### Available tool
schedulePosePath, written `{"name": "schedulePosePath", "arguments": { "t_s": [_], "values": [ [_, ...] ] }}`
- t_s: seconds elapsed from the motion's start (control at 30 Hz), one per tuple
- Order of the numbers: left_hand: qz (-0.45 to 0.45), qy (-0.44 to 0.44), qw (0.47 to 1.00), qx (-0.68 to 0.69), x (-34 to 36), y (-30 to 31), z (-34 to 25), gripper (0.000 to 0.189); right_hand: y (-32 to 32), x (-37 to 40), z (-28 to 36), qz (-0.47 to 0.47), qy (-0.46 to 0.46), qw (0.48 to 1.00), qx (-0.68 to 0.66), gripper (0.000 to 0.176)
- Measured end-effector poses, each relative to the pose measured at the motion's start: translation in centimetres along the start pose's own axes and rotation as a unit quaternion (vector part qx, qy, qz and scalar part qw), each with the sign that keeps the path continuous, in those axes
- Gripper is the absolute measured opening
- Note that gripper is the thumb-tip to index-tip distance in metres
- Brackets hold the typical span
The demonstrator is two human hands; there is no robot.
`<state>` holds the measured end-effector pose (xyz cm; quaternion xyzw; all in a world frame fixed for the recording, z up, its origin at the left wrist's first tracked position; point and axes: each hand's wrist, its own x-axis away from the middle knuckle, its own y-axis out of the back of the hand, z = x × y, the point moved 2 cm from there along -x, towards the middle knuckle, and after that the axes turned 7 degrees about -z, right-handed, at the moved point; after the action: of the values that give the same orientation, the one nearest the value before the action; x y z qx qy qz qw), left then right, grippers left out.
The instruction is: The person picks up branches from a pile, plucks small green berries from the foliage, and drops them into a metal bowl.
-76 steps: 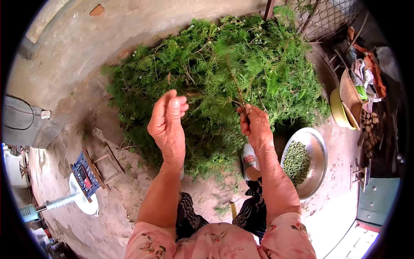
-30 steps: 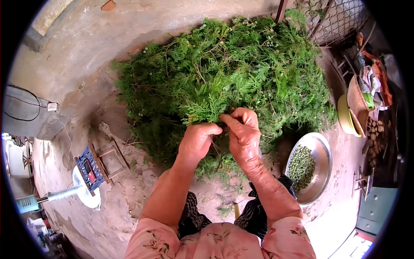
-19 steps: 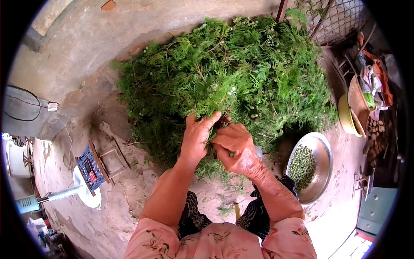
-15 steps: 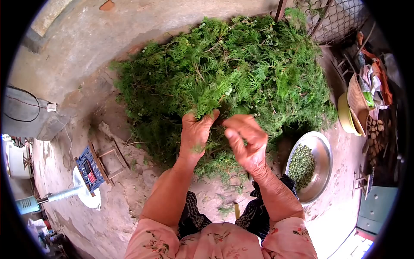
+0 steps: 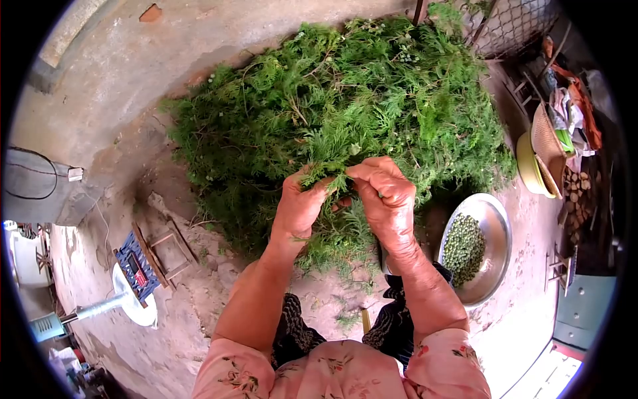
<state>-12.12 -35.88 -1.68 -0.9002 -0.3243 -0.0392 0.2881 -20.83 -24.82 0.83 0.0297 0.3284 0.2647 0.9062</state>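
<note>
A large heap of green cypress branches (image 5: 412, 106) with small round cones lies in front of me. My left hand (image 5: 299, 207) is closed around a leafy cypress sprig (image 5: 329, 147), held up over the near side of the heap. At the sprig's right edge, my right hand (image 5: 389, 199) is closed with thumb and fingertips pinched on it. Whether a cone sits between those fingertips is hidden. To the right of my right arm stands a wide metal basin (image 5: 497, 263), partly filled with picked green cones (image 5: 464, 249).
A small stool (image 5: 174, 253) and a white pedestal fan (image 5: 143, 309) with a blue woven item are on the left. At right, a yellow basin (image 5: 528, 166) leans by a wicker basket (image 5: 548, 143). A concrete wall (image 5: 166, 60) rises behind the heap.
My right hand has moved up and inward, and its fingers have closed at the sprig. My left hand keeps hold of the sprig. The view has shifted slightly.
</note>
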Motion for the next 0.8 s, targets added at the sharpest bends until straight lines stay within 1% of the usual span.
{"name": "schedulePosePath", "arguments": {
  "t_s": [0.07, 0.1, 0.13, 0.2, 0.23, 0.3, 0.43, 0.5, 0.53, 0.6, 0.63, 0.67, 0.73, 0.77, 0.8],
  "values": [
    [-0.006, 0.026, 0.999, 0.024, 0.0, -0.1, -0.1, 0.014, 0.1, -0.2, 1.0, -0.001, -0.104, 0.994, -0.036, 0.022],
    [-0.013, 0.012, 1.0, 0.016, -0.2, -0.1, 0.0, 0.014, 0.3, 0.1, 0.1, 0.004, -0.075, 0.997, -0.01, 0.027],
    [-0.013, 0.012, 1.0, 0.016, -0.1, -0.3, -0.1, 0.014, 0.6, 0.0, 0.1, 0.004, -0.076, 0.997, -0.01, 0.027],
    [-0.075, 0.021, 0.997, 0.001, 0.1, -0.6, -0.4, 0.016, 0.8, -0.3, 0.2, 0.023, -0.111, 0.994, 0.008, 0.025],
    [-0.075, 0.022, 0.997, 0.001, 0.1, -0.5, -0.3, 0.016, 0.8, -0.4, 0.1, 0.023, -0.111, 0.994, 0.008, 0.025],
    [-0.071, 0.0, 0.996, -0.057, 0.1, -0.2, -0.1, 0.017, 0.9, -0.6, 0.1, 0.03, -0.086, 0.995, 0.047, 0.025],
    [-0.059, -0.017, 0.995, -0.073, -0.1, 0.1, 0.0, 0.018, 0.9, -0.8, 0.2, 0.002, -0.105, 0.992, 0.063, 0.021],
    [-0.059, -0.045, 0.985, -0.155, 0.1, -0.3, -0.2, 0.021, 1.2, -1.0, 0.3, -0.056, -0.067, 0.994, 0.063, 0.017],
    [-0.058, -0.045, 0.985, -0.155, 0.0, 0.0, 0.3, 0.021, 1.1, -1.0, 0.1, -0.057, -0.068, 0.994, 0.064, 0.017],
    [-0.005, -0.134, 0.971, -0.199, -0.2, 0.8, 1.3, 0.022, 0.8, -0.7, -0.4, -0.023, -0.072, 0.996, 0.043, 0.023],
    [-0.005, -0.136, 0.974, -0.182, -0.1, 0.7, 1.2, 0.023, 0.8, -0.9, 0.1, -0.003, -0.087, 0.994, 0.06, 0.028],
    [-0.005, -0.135, 0.974, -0.182, -0.1, 0.6, 1.2, 0.023, 0.8, -0.8, 0.1, -0.003, -0.087, 0.994, 0.061, 0.028],
    [-0.007, -0.193, 0.948, -0.251, -0.2, 0.5, 1.0, 0.023, 0.8, -0.5, -0.1, 0.0, -0.16, 0.986, 0.053, 0.028],
    [-0.007, -0.193, 0.948, -0.252, -0.1, 0.4, 0.8, 0.023, 0.7, -0.4, -0.2, 0.0, -0.161, 0.986, 0.053, 0.028],
    [-0.006, -0.22, 0.93, -0.295, 0.1, 0.1, 0.4, 0.023, 0.6, -0.3, -0.4, -0.006, -0.148, 0.989, 0.023, 0.028]
  ]
}}
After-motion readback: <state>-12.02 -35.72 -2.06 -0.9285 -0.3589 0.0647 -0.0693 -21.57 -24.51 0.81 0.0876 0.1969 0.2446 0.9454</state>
